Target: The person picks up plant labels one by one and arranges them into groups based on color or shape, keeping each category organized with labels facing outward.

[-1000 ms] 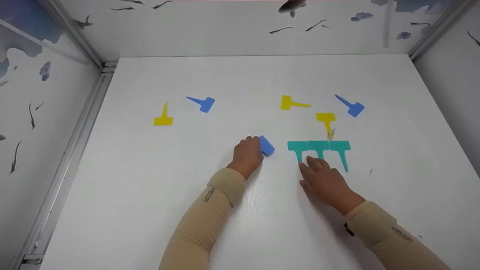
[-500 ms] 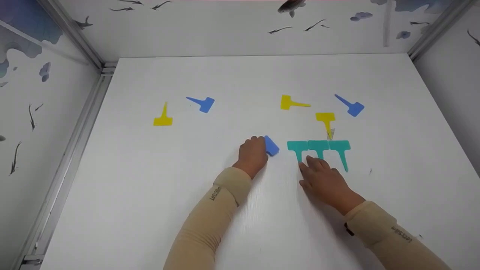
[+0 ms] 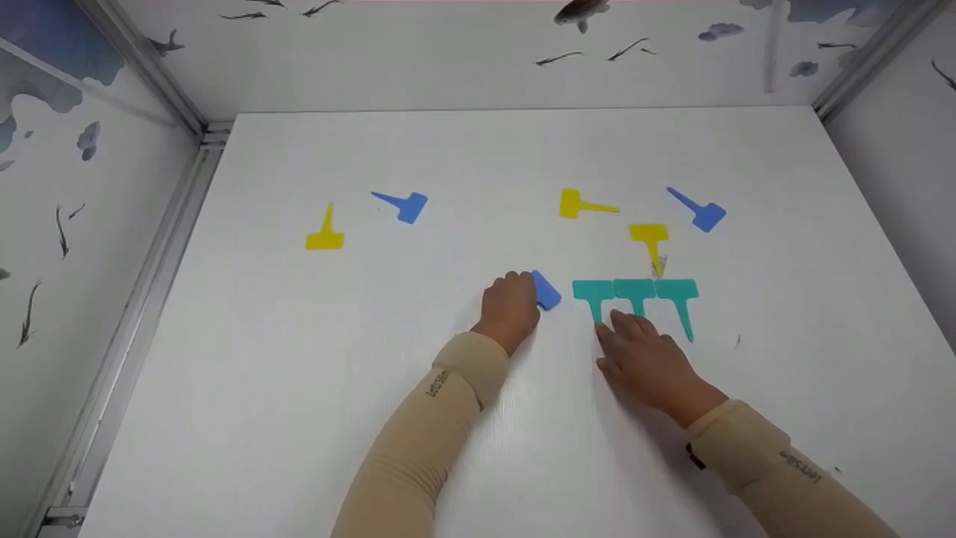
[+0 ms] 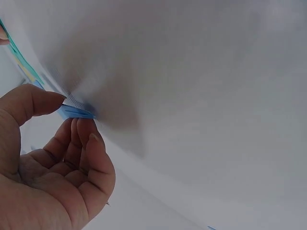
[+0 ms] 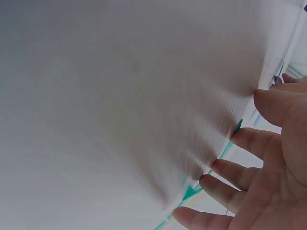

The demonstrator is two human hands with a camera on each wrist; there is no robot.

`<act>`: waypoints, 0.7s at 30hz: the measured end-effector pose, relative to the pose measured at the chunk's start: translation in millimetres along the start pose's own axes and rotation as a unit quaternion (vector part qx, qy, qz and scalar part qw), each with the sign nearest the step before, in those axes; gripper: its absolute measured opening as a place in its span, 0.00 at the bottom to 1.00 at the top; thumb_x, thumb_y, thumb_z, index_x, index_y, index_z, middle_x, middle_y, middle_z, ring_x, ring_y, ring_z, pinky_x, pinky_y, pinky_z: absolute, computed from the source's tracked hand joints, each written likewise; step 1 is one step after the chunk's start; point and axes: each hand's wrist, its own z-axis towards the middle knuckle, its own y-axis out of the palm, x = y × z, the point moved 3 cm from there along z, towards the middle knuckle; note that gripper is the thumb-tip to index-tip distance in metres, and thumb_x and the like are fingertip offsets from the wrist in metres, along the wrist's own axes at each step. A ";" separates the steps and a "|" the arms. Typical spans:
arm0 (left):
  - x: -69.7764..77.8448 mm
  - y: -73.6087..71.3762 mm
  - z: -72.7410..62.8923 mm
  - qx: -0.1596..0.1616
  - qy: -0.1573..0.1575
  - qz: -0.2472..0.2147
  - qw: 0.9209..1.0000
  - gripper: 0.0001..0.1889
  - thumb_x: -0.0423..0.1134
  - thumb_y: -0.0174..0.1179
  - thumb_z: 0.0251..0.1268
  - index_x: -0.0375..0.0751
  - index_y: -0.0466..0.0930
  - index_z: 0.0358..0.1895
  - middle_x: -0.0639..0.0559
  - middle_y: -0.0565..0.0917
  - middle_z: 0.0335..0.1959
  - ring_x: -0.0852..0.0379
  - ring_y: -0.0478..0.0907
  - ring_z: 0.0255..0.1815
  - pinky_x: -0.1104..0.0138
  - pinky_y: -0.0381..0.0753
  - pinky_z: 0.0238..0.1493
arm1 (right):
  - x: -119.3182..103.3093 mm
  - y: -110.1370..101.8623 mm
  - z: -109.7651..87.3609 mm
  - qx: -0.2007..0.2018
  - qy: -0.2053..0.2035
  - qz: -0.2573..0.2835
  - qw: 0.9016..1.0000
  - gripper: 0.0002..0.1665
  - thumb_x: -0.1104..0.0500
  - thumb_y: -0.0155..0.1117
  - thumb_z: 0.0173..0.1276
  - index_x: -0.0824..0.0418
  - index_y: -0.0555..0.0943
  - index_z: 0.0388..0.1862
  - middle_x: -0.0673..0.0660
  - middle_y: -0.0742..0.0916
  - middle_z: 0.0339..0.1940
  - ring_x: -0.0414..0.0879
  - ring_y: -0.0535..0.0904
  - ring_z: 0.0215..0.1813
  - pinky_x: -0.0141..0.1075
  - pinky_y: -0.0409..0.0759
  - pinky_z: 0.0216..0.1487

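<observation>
Between thumb and fingers my left hand (image 3: 509,310) pinches a blue T-shaped plant label (image 3: 547,290) close over the table. Its wide head sticks out to the right of the hand, while the stem is hidden; the left wrist view shows the blue label (image 4: 76,112) edge-on at the fingertips. To the right, three green T-shaped plant labels (image 3: 635,288) lie side by side in a row, heads up and stems toward me. My right hand (image 3: 648,365) rests with spread fingers on the table, fingertips right at the stems of the left and middle green labels.
Beyond the row lie a yellow label (image 3: 648,233), another yellow label (image 3: 571,204) and a blue label (image 3: 706,215). Farther left are a yellow label (image 3: 325,240) and a blue label (image 3: 409,207). White patterned panels (image 3: 448,67) bound the table at the back and sides.
My left hand has slid to the right with the blue label, bringing it nearer the green row. The right hand and the green labels have stayed where they were.
</observation>
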 end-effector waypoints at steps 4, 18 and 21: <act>3.1 0.8 0.9 0.000 -0.004 0.002 1.000 0.12 0.34 0.53 0.69 0.35 0.77 0.52 0.44 0.81 0.46 0.48 0.79 0.48 0.57 0.79 0.50 | 0.3 0.6 0.1 0.002 0.001 -0.004 1.000 0.36 0.49 0.58 0.71 0.61 0.63 0.73 0.66 0.65 0.73 0.64 0.57 0.72 0.65 0.68 0.59; 8.6 1.6 0.9 -0.004 -0.024 -0.020 1.000 0.14 0.35 0.50 0.72 0.35 0.76 0.56 0.44 0.80 0.47 0.48 0.78 0.51 0.56 0.77 0.55 | 0.3 1.3 0.6 0.011 0.003 -0.004 1.000 0.36 0.49 0.58 0.71 0.61 0.64 0.73 0.66 0.66 0.73 0.64 0.58 0.72 0.64 0.68 0.60; 9.3 2.2 0.8 -0.005 -0.024 -0.026 0.999 0.14 0.34 0.49 0.73 0.35 0.76 0.56 0.44 0.80 0.48 0.48 0.77 0.51 0.56 0.77 0.55 | 0.2 0.9 0.3 0.013 0.002 -0.005 1.000 0.35 0.49 0.58 0.71 0.61 0.64 0.73 0.66 0.66 0.73 0.64 0.59 0.72 0.64 0.69 0.59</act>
